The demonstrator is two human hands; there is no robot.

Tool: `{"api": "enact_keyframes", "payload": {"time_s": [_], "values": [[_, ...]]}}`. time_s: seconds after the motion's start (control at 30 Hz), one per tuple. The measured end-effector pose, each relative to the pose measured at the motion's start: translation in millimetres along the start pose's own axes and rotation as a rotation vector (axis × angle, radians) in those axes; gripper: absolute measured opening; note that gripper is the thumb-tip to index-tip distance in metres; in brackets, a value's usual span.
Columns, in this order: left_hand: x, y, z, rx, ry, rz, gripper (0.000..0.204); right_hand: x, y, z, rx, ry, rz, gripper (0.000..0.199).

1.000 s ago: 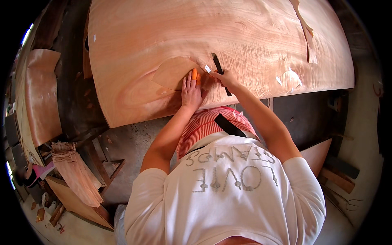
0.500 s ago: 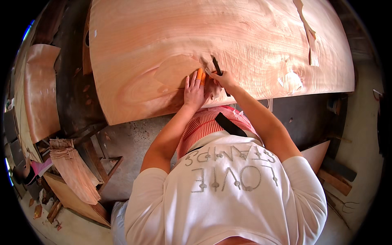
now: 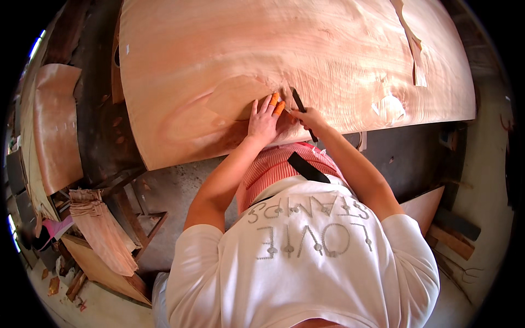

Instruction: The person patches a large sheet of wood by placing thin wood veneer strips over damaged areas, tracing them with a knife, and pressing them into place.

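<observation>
**Knife on the veneer sheet**

I am gripping a dark-handled knife (image 3: 302,112) in my right hand (image 3: 310,117), fingers clenched around its middle. Its long axis is running on a diagonal: the upper end is pointing away from me and slightly to my left, onto the wood, while the lower end is sticking out below my fist toward my chest. The tip is touching the big veneer sheet (image 3: 328,49) just beside a knot-like patch in the grain.

My left hand (image 3: 263,120) is lying flat and released on the sheet right next to the knife, fingers spread and pressing down, with orange covers on two fingertips (image 3: 277,104).

The sheet is lying wide across the surface, its near edge curving in front of me. A pale torn patch (image 3: 389,106) is sitting off to my right. Smaller veneer pieces (image 3: 54,126) and a folded, fringed cloth (image 3: 101,229) are resting to my left.
</observation>
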State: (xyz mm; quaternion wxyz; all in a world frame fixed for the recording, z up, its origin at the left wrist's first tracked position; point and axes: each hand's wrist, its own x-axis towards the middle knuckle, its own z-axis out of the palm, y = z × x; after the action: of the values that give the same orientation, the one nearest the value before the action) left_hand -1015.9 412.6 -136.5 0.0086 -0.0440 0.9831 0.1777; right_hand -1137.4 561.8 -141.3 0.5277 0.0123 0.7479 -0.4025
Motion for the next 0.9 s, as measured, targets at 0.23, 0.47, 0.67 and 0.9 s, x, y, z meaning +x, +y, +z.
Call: {"api": "enact_keyframes", "payload": {"time_s": [0.23, 0.47, 0.67, 0.9], "values": [[5.5, 11.9, -7.6, 0.116, -0.108, 0.001, 0.081, 7.3, -10.2, -55.6, -0.639, -0.001, -0.328, 0.018], [2.9, -13.0, -4.2, -0.198, 0.089, 0.042, 0.058, -8.7, -56.2, -80.0, -0.533, -0.025, -0.357, 0.023], [-23.1, -76.0, -17.8, 0.015, 0.382, -0.272, 0.058, 1.4, -129.2, 29.9, -0.074, -0.098, -0.470, 0.025], [-14.1, -84.9, -19.1, -0.092, 0.493, -0.248, 0.053, 74.3, -113.8, 99.4, -0.097, 0.017, -0.233, 0.024]]}}
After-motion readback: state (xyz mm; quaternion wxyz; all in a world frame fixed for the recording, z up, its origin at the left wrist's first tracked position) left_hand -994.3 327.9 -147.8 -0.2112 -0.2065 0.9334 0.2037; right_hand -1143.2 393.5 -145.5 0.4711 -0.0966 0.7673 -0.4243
